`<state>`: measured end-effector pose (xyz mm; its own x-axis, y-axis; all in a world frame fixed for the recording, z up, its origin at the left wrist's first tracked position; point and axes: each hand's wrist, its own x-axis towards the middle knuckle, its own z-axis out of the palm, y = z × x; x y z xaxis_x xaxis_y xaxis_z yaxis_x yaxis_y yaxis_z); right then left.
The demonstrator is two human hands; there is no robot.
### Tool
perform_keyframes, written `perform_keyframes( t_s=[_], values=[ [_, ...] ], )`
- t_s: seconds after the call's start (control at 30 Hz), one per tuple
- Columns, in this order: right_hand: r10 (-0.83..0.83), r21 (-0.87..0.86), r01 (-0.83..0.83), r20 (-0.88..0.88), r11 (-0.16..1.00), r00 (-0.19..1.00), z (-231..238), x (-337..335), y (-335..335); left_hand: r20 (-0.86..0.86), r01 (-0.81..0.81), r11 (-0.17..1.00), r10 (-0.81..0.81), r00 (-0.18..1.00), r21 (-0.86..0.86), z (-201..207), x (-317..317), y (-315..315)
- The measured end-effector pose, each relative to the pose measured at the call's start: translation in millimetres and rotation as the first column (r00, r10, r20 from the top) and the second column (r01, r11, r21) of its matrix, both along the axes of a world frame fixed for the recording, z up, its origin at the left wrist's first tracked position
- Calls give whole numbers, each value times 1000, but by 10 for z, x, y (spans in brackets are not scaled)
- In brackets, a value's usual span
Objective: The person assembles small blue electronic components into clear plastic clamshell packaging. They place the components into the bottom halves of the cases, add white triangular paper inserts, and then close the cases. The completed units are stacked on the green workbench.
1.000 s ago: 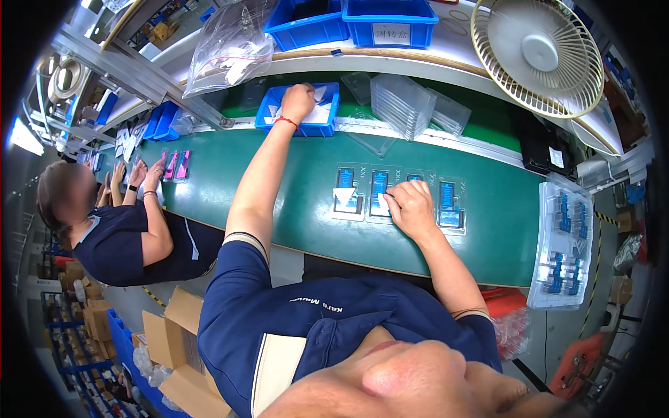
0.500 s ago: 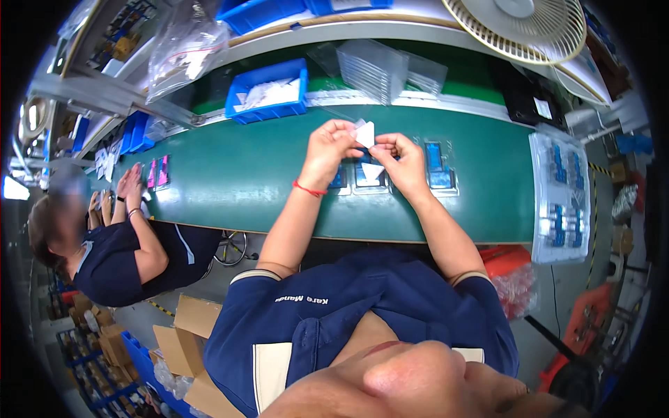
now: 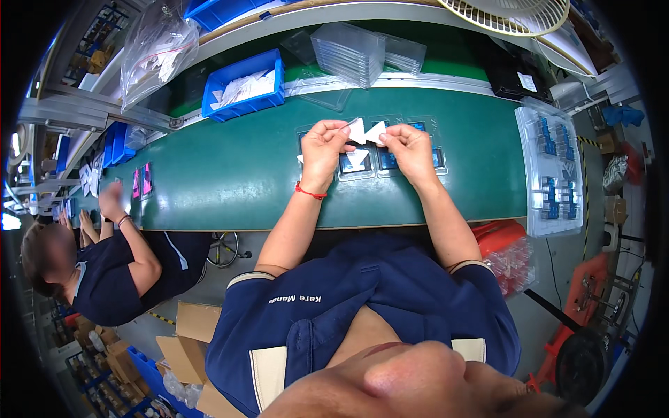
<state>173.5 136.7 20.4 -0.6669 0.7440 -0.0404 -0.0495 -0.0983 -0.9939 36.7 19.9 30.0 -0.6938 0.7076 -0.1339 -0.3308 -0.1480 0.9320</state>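
Above the green table, my left hand pinches a white triangular piece, perhaps more than one stacked together. Close beside it, my right hand grips another white triangle between thumb and fingers. Below them, a third white triangle rests over a dark blue item in a clear plastic tray. More blue items sit in clear trays under and around my hands, partly hidden by them. A bit of white shows at the left hand's wrist side.
A blue bin of white pieces stands at the back left, with clear trays stacked to its right. A larger tray with blue items lies at the table's right end. A co-worker sits at the left, near pink items.
My hands have moved slightly apart, and a white triangle now shows separately in the right hand. The whole view has shifted a little. The co-worker's hands have moved.
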Motion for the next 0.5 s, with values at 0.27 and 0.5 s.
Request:
perform_keyframes(
  t_s=[0.27,0.5],
  values=[
    [-239,837,13,141,548,961,111,143,19,11,97,994,-96,995,-46,-52,-10,-5],
    [-111,608,81,12,790,994,152,95,118,-196,231,972,-237,952,-51,-82,49,-32]
  ],
)
